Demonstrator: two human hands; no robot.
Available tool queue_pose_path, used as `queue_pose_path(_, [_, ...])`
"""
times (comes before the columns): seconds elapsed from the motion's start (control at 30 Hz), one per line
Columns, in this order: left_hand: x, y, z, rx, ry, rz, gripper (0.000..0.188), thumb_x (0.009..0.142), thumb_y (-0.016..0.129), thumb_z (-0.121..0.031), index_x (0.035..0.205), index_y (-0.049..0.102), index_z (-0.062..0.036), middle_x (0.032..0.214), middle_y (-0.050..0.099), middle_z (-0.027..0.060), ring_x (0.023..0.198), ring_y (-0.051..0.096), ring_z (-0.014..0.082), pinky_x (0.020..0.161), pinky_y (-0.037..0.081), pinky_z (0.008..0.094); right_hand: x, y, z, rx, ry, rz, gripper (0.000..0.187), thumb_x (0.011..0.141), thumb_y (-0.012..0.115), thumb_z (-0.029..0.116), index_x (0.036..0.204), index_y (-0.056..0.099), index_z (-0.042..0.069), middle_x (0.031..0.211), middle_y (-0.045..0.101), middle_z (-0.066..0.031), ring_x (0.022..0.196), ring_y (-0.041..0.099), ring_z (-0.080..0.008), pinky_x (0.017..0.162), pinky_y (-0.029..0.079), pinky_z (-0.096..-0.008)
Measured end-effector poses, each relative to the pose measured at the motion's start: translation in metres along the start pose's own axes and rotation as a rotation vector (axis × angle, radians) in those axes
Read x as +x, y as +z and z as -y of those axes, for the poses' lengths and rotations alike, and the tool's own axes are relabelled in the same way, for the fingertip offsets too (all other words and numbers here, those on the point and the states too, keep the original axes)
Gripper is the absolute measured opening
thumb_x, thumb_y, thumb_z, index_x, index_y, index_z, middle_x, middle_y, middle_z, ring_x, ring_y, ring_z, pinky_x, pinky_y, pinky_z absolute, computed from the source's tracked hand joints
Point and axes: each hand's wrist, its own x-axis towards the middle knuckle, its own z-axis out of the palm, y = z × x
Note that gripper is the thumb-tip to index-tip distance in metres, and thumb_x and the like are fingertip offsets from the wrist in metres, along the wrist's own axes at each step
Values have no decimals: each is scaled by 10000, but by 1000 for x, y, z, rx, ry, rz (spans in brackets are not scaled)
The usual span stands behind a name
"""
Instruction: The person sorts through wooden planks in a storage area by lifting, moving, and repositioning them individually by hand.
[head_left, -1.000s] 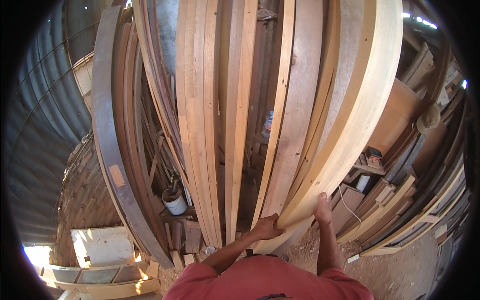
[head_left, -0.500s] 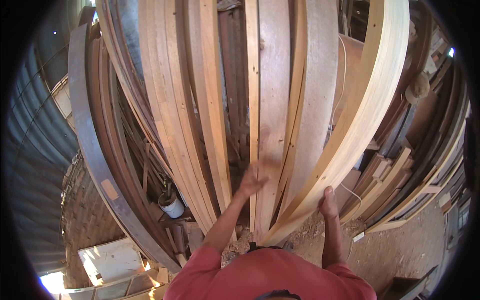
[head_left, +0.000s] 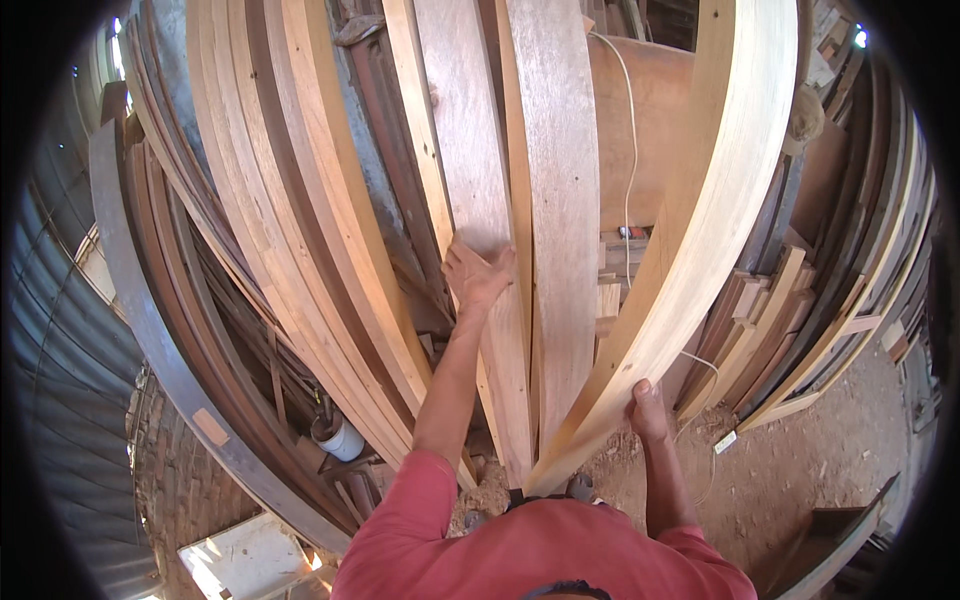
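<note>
Long wooden planks run away from me, their near ends close to my waist. My left hand (head_left: 480, 272) reaches across the width of a pale plank (head_left: 468, 130) in the middle, fingers at its left edge and thumb at its right, gripping it. To the right, my right hand (head_left: 648, 408) clasps the outer edge of a thick, light-coloured beam (head_left: 700, 265); its thumb shows and the other fingers are hidden underneath. Between the two hands lies another wide board (head_left: 560, 200), with a narrow strip of wood beside it.
More planks (head_left: 285, 230) lean together on the left, beside a dark curved-looking board (head_left: 165, 340). A white bucket (head_left: 343, 441) stands low among them. A pale cord (head_left: 632, 130) hangs behind the beam. Stacked timber (head_left: 765, 320) fills the right, above the dirt floor (head_left: 800, 440).
My left hand has moved farther out and closed over the middle plank. The gap between the middle boards and the right-hand beam has widened. My right hand keeps its hold.
</note>
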Motion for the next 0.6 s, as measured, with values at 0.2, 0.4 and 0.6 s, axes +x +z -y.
queue_pose_path(0.2, [-6, 27, -4, 42, -114, 15, 1179, 750, 844, -425, 1552, 97, 8, 1438, 307, 301, 1317, 343, 456, 1115, 332, 515, -3, -20, 10, -38, 161, 237, 908, 797, 706, 758, 1304, 566, 17, 997, 656, -8, 772, 608, -79, 582, 450, -229])
queue_pose_path(0.4, [-5, 14, -7, 39, -106, 61, 1162, 739, 849, -408, 1549, 126, 4, 1383, 354, 288, 1312, 352, 429, 1122, 341, 482, -3, 12, 33, -40, 120, 180, 988, 746, 706, 812, 1240, 552, -29, 809, 586, -13, 607, 553, -89, 496, 435, -249])
queue_pose_path(0.6, [-32, -18, -2, -49, -62, 41, 1124, 720, 865, -380, 1540, 195, -4, 1415, 363, 261, 1380, 339, 396, 1169, 331, 451, -5, 11, 24, 15, 98, 209, 1035, 791, 738, 732, 1395, 461, -63, 1193, 634, -112, 1064, 603, -181, 900, 502, -339])
